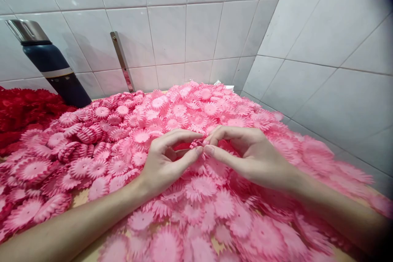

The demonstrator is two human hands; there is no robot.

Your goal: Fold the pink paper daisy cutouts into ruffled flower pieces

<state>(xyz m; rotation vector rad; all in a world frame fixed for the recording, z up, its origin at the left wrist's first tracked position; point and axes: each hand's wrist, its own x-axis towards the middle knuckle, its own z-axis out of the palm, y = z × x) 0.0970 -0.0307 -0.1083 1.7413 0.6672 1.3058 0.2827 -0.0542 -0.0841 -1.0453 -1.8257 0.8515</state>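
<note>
My left hand (168,157) and my right hand (248,151) meet above a heap of pink petal discs (202,188). Between the fingertips of both hands is a small pink petal piece (197,143), pinched by thumb and forefinger on each side. The fingers cover much of it, so its full shape does not show. The discs around and below my hands are round, with fringed edges, a paler middle and often a small dark centre hole.
Tightly curled, darker pink petal discs (89,133) lie to the left, beside a dark red pile (24,110). A dark blue bottle (58,63) with a steel cap stands by the tiled wall (202,28). A narrow metal strip (122,59) leans there too.
</note>
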